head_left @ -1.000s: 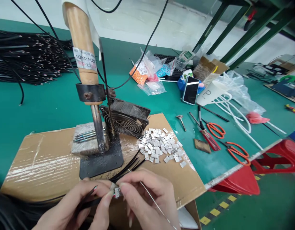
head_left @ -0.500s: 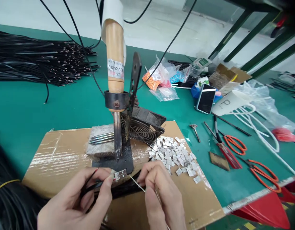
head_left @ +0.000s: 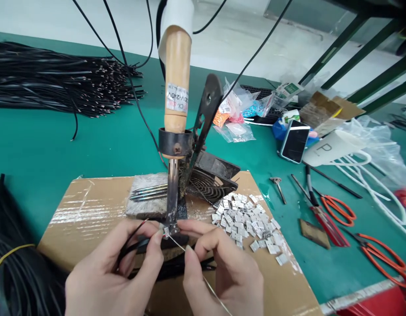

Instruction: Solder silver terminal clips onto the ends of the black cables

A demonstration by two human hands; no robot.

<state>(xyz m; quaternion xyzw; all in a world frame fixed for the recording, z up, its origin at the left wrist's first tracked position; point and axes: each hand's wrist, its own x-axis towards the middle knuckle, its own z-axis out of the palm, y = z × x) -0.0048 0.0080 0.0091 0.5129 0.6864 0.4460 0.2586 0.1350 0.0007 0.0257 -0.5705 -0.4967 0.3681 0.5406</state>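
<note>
CONNECTOR (head_left: 166, 231) AT FOOT OF SOLDERING IRON (head_left: 177, 79), THIN WIRE (head_left: 211, 289) APPLIED CLOSE BY

L. hand (head_left: 114, 272): grasping, thumb & fingers pinched on the small metal connector; a black cable (head_left: 133, 249) runs through same grip, its thin leads showing near fingertips. R. hand (head_left: 226, 270): grasping the thin pale wire, approx. midway, btwn thumb & fingers; one fingertip reaches just beside connector, contact n/c (cannot tell). Wire end meets or nearly meets connector, exact gap too small to tell.

Connector loc.: btwn the two hands, directly below iron's shaft, over the cardboard sheet (head_left: 91, 210). Contact w/ iron tip cannot be confirmed. Iron stands approx. upright, tip down, wooden handle held in black ring clamp (head_left: 175, 142).

Surroundings: pale block (head_left: 145, 210) w/ metal rods (head_left: 150, 190) on top, L. of shaft; dark fan (head_left: 206, 184) behind, to R.; loose pile of metal pieces (head_left: 236, 217) on cardboard, R. side. Further R. on green bench (head_left: 107, 145): brown pad (head_left: 314, 233), red-handled tool (head_left: 330, 226), 2 prs. orange-handled scissors (head_left: 384, 261), phone (head_left: 294, 141) leaning, white cup (head_left: 335, 147) tipped on its side. Far L.: stacked cable bundle (head_left: 58, 83); near L.: second bundle (head_left: 21, 272), yellow band around it.
</note>
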